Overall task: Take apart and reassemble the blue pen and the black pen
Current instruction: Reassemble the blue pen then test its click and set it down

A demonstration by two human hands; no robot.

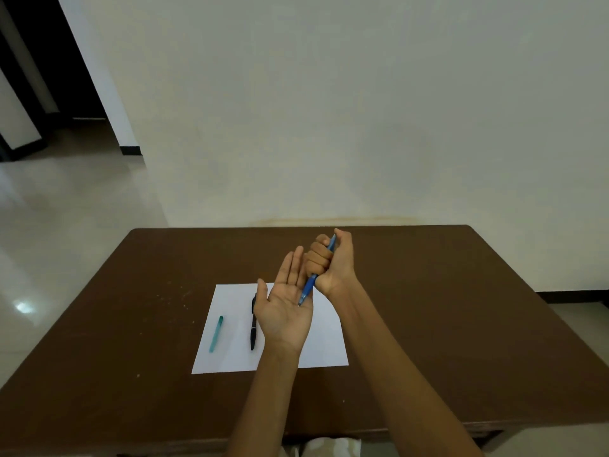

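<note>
My right hand (333,262) is closed in a fist around the blue pen (309,285), held upright and tilted, tip down. The pen's tip touches the palm of my left hand (285,305), which lies flat and open, palm up, above the paper. The black pen (253,324) lies on the white sheet of paper (326,341), partly hidden behind my left hand. A teal pen (216,334) lies on the left part of the sheet.
The paper rests in the middle of a dark brown table (428,324) pushed against a pale wall (329,110). Small crumbs dot the table left of the sheet. Shiny tiled floor (66,209) and a doorway are at the left.
</note>
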